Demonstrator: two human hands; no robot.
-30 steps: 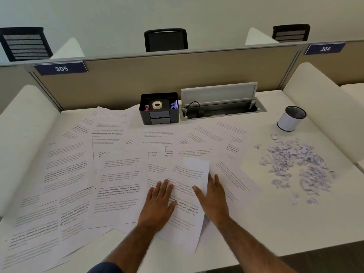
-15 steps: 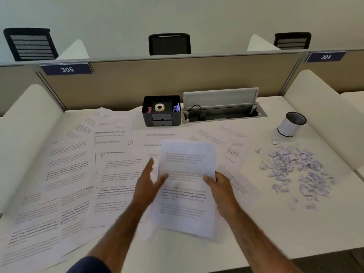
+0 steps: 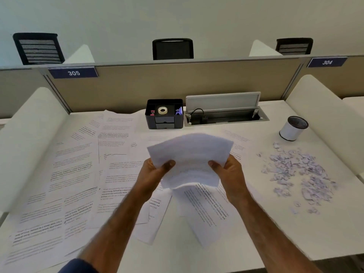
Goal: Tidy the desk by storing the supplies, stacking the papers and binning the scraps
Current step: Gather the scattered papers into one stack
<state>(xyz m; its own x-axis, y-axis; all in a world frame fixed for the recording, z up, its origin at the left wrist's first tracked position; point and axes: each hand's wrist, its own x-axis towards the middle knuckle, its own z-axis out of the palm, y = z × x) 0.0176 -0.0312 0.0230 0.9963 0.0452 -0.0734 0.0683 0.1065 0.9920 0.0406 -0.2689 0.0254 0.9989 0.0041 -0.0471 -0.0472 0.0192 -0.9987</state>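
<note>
Left grip (image 3: 155, 172) and right grip (image 3: 228, 170) pinch paper (image 3: 189, 154), mid-frame.
Paper bowed, held above surface (image 3: 275, 233); scraps (image 3: 299, 174) at right.

The sheaf of papers (image 3: 189, 160) at centre frame is blurred, its print unreadable, and it hides the fingers of the left hand (image 3: 150, 174) and right hand (image 3: 231, 174) behind it. At the lower left, loose sheets (image 3: 39, 233) run off the frame's edge. The small bits (image 3: 152, 112) in the black organiser (image 3: 164, 123), upper centre, are too tiny to name.
</note>
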